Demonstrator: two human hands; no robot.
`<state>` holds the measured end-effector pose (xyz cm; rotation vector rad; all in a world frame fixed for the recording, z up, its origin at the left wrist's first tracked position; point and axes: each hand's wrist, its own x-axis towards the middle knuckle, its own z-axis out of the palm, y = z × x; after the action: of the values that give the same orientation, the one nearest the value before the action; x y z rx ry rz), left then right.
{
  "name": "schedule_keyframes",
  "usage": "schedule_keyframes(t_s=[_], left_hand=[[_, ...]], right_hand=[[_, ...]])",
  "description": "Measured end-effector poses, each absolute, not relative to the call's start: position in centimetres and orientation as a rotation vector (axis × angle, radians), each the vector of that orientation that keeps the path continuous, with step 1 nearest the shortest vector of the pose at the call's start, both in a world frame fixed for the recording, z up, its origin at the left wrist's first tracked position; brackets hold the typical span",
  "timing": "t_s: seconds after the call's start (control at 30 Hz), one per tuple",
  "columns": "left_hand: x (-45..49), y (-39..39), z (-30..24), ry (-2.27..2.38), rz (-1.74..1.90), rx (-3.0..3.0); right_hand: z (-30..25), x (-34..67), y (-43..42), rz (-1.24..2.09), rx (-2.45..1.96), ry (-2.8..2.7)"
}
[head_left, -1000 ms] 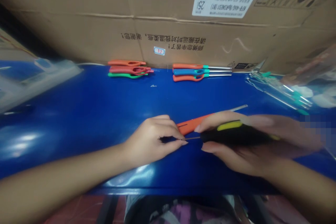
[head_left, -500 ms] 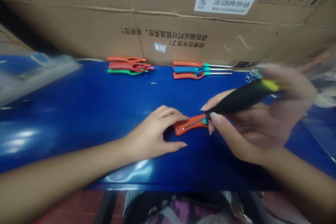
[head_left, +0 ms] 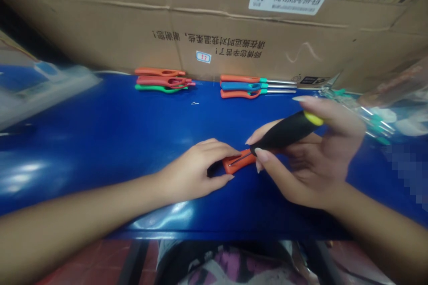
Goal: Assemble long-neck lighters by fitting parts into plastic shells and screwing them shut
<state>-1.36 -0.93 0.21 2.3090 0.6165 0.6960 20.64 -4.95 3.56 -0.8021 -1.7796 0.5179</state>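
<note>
My left hand (head_left: 192,169) pinches the butt end of an orange stick lighter (head_left: 241,165) that lies on the blue table (head_left: 140,142). In my right hand (head_left: 307,164) is a screwdriver (head_left: 284,132) with a black handle and a yellow end. Its thin shaft runs down to the left, and the tip meets the lighter's upper face close to my left fingers. The lighter's front part is hidden under my right hand.
Against a cardboard box (head_left: 117,31) lie orange, red and green lighter casings (head_left: 154,81) and several complete lighters (head_left: 240,86) with metal tubes. Metal tubes with teal parts (head_left: 374,120) lie at the right. A clear plastic container (head_left: 60,93) is at the left.
My right hand has shifted left with the screwdriver, bringing the tip nearer the lighter's butt end. The lighter's teal part is now covered. My left hand has closed slightly.
</note>
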Motion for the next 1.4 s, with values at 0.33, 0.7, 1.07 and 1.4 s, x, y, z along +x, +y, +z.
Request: schedule_keyframes(t_s=[0.33, 0.7, 1.07, 1.4], left_hand=[[-1.4, -0.9, 0.1, 0.617, 0.731, 2.312], [-1.3, -0.9, 0.1, 0.617, 0.720, 2.308], [-1.2, -0.8, 0.0, 0.616, 0.709, 2.305], [-1.3, -0.8, -0.2, 0.604, 0.738, 2.302]], right_hand=[[2.9, 20.5, -4.7, 0.458, -0.765, -1.835], [2.7, 20.8, -4.2, 0.314, -0.741, -1.878], [4.2, 21.0, -4.4, 0.470, -0.747, -1.941], [4.0, 21.5, -3.8, 0.528, -0.764, -1.928]])
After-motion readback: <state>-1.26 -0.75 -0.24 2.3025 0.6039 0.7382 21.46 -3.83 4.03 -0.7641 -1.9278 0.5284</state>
